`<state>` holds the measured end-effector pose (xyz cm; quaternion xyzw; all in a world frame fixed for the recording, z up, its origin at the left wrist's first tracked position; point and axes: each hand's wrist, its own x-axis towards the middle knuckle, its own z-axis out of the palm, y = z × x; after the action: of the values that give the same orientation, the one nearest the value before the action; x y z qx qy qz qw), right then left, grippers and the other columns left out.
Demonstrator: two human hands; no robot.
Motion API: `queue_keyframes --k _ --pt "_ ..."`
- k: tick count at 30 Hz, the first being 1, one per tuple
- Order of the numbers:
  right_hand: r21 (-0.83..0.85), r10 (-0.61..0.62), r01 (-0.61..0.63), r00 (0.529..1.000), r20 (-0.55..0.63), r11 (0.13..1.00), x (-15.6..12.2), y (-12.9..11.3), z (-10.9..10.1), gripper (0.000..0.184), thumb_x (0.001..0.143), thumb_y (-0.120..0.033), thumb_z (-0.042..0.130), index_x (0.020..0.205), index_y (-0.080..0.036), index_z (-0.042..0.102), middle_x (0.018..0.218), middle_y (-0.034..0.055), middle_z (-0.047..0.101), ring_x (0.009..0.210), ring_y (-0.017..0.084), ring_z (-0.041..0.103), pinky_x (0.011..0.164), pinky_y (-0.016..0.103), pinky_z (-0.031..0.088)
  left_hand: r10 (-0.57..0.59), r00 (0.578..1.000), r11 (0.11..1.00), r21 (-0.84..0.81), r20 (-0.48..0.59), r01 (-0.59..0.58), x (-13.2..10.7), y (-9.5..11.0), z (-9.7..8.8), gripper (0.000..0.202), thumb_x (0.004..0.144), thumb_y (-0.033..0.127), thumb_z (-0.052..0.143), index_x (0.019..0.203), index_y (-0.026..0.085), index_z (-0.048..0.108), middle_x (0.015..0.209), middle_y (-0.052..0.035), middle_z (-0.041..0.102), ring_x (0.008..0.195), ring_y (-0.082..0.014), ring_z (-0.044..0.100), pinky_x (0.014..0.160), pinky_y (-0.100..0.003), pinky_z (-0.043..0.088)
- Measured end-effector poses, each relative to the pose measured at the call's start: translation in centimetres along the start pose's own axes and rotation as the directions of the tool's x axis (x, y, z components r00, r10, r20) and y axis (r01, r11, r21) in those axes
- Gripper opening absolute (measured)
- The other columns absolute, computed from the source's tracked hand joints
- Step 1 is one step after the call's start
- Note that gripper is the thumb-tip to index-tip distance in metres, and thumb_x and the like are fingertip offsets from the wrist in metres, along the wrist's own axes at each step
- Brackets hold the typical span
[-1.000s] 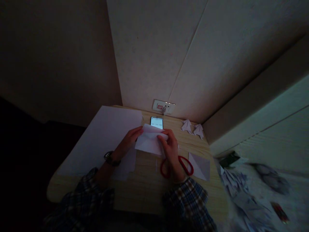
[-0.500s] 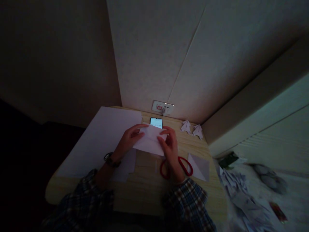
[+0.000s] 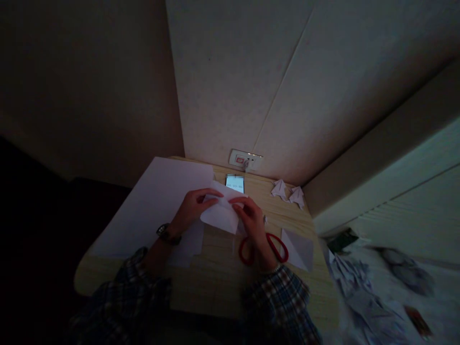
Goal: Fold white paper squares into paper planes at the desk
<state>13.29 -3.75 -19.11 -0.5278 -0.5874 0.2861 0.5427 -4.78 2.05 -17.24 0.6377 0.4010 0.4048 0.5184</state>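
Both hands pinched a white, creased paper sheet [image 3: 220, 215] just above the pale wood-grain table [image 3: 215, 278] — left hand [image 3: 193, 205] at its upper edge, right hand [image 3: 251, 221] at its right corner. Red-looped scissors [image 3: 275, 244] lay beneath the right wrist. Since half a second before, the sheet looked narrower — the hands closer together.

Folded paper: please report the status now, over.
Left hand and right hand both gripping folded paper. Red scissors beside right wrist. Phone lit behind paper.
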Motion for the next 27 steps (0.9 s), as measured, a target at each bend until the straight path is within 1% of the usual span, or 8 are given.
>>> queue_keyframes --k 3,5,8,11,13,15,19,27 --pt "0.053 0.004 -0.003 1.0 -0.014 0.999 0.0 0.2 -0.4 0.022 0.087 -0.023 0.047 0.09 -0.024 0.069 0.091 0.002 0.069 0.086 0.018 0.062 0.077 0.032 0.049 -0.033 0.997 0.998 -0.061 -0.074 0.028 0.0 0.2 -0.2 0.025 0.073 0.035 0.065 0.088 0.018 0.076 0.092 -0.0056 0.074 0.086 -0.0228 0.063 0.07 -0.028 0.049" --pt "0.059 -0.023 0.023 1.0 -0.006 0.998 -0.1 0.1 -0.6 0.027 0.088 -0.021 0.042 0.101 -0.025 0.066 0.099 0.0031 0.068 0.092 0.019 0.062 0.077 0.032 0.051 -0.048 0.996 0.981 -0.189 -0.073 0.034 0.0 0.4 -0.4 0.027 0.074 0.034 0.062 0.09 0.017 0.076 0.102 -0.008 0.073 0.096 -0.0254 0.063 0.076 -0.032 0.051" --pt "-0.092 -0.124 0.121 0.992 -0.025 0.988 -0.2 -0.3 -0.8 0.028 0.087 -0.023 0.048 0.112 -0.027 0.062 0.127 0.0059 0.055 0.117 0.022 0.052 0.092 0.038 0.048 -0.06 0.998 0.904 -0.423 0.016 0.061 0.0 0.4 -0.5 0.029 0.075 0.035 0.059 0.088 0.015 0.075 0.11 -0.0119 0.07 0.1 -0.0282 0.062 0.078 -0.038 0.054" --pt "-0.27 -0.216 0.187 0.973 -0.084 0.945 -0.3 -0.5 -0.8 0.02 0.086 -0.027 0.055 0.103 -0.026 0.066 0.14 0.0056 0.041 0.131 0.025 0.038 0.104 0.044 0.038 -0.057 0.993 0.876 -0.472 0.106 0.101 0.0 0.1 -0.5 0.031 0.074 0.033 0.062 0.097 0.014 0.074 0.111 -0.0122 0.07 0.099 -0.0268 0.064 0.082 -0.037 0.054" --pt "-0.287 -0.245 0.199 0.96 -0.134 0.937 -0.2 -0.6 -0.8 0.014 0.086 -0.029 0.056 0.093 -0.025 0.067 0.133 0.0068 0.048 0.126 0.025 0.042 0.102 0.044 0.039 -0.055 0.989 0.906 -0.409 0.137 0.107 0.0 -0.2 -0.3 0.035 0.071 0.03 0.067 0.104 0.016 0.071 0.109 -0.01 0.071 0.102 -0.0265 0.063 0.085 -0.036 0.052" --pt "-0.249 -0.217 0.17 0.96 -0.176 0.953 -0.2 -0.5 -0.8 0.012 0.086 -0.031 0.057 0.086 -0.024 0.066 0.113 0.0074 0.06 0.109 0.024 0.053 0.094 0.041 0.044 -0.057 0.992 0.949 -0.301 0.115 0.089 0.0 -0.4 -0.1 0.035 0.069 0.031 0.071 0.103 0.019 0.07 0.107 -0.0077 0.071 0.105 -0.0268 0.062 0.087 -0.036 0.051" --pt "-0.134 -0.032 0.007 0.982 -0.186 0.991 -0.3 -0.6 -0.7 0.018 0.085 -0.035 0.058 0.074 -0.022 0.063 0.073 0.0016 0.063 0.073 0.019 0.058 0.069 0.032 0.045 -0.053 0.997 0.988 -0.143 0.056 0.061 -0.1 -0.1 0.2 0.034 0.071 0.038 0.071 0.1 0.019 0.07 0.108 -0.0064 0.071 0.107 -0.0255 0.06 0.093 -0.034 0.046" --pt "0.217 0.165 -0.143 0.982 -0.087 0.966 -0.3 -0.7 -0.1 0.022 0.081 -0.042 0.062 0.087 -0.021 0.067 0.074 0.0 0.066 0.064 0.015 0.057 0.055 0.025 0.041 -0.108 0.991 0.979 -0.166 0.075 0.12 -0.1 0.6 0.2 0.038 0.068 0.043 0.072 0.092 0.014 0.07 0.084 -0.005 0.074 0.079 -0.0223 0.066 0.075 -0.031 0.051"
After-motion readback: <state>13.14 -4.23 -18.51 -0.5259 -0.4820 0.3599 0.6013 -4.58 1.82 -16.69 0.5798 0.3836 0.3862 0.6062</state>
